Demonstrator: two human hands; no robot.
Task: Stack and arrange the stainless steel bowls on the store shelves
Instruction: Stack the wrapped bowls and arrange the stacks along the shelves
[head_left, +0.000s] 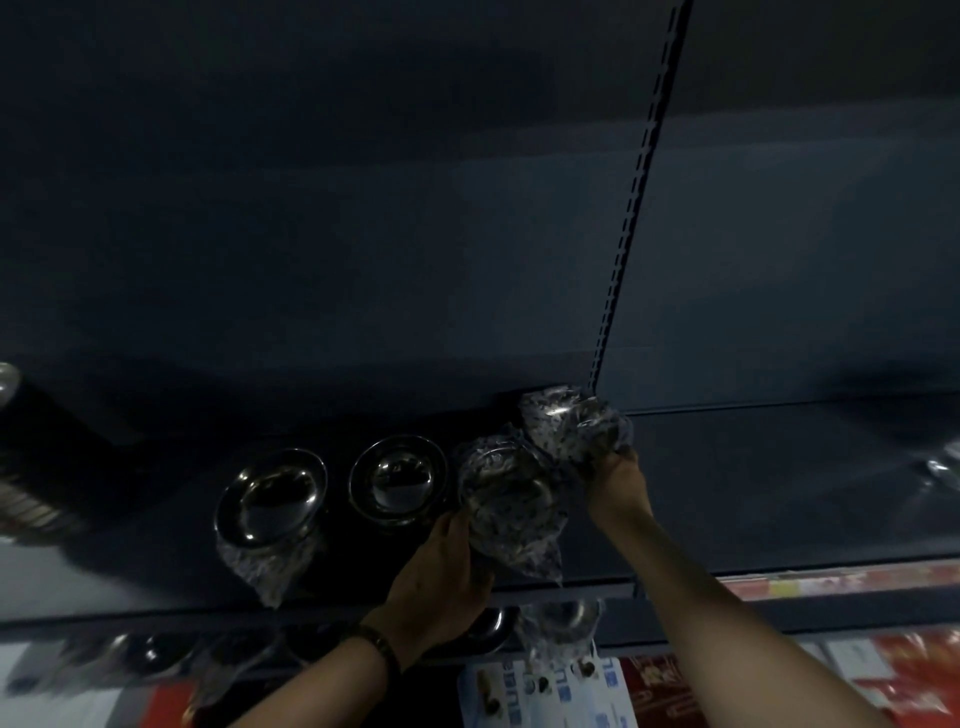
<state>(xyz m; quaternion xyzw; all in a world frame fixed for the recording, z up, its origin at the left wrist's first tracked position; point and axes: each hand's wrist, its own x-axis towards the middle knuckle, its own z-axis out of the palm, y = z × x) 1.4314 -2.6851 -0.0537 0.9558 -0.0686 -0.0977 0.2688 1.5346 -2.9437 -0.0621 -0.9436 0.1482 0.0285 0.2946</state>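
On a dark shelf stand several stainless steel bowls. An unwrapped stack sits in the middle, and a stack in a loose plastic bag sits to its left. My left hand grips a plastic-wrapped bowl stack near the shelf's front edge. My right hand holds another wrapped bowl stack farther back, against the slotted upright. The scene is dim and the wrapping hides the bowls' details.
A tall dark stack of dishes stands at the far left. The shelf section right of the upright holds a faint shiny object at its far edge. More wrapped bowls and hanging packaged goods sit on the level below.
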